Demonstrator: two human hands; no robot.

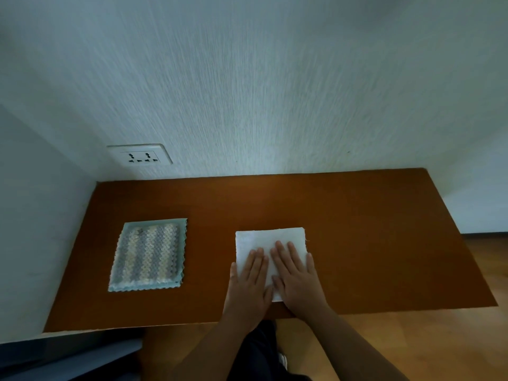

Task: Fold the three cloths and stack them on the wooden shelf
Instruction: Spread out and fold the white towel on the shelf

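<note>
The left hand [248,281] and right hand [298,276] pressed straight fingers flat on a square white cloth [264,239] near the front edge of a brown wooden shelf [371,243]; a fuzzy zigzag-edged striped cloth [149,254] lay apart.

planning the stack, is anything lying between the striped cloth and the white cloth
Nothing. In the head view, only bare wooden shelf lies between the striped cloth and the white cloth.

The room is dim, under cool, even, bluish light. The wall [247,78] glows palest just above the wooden shelf [357,229], and its texture smears into streaks toward the top. The white cloth [264,239] is the brightest thing. Straight edges splay outward and the corners go soft.
</note>
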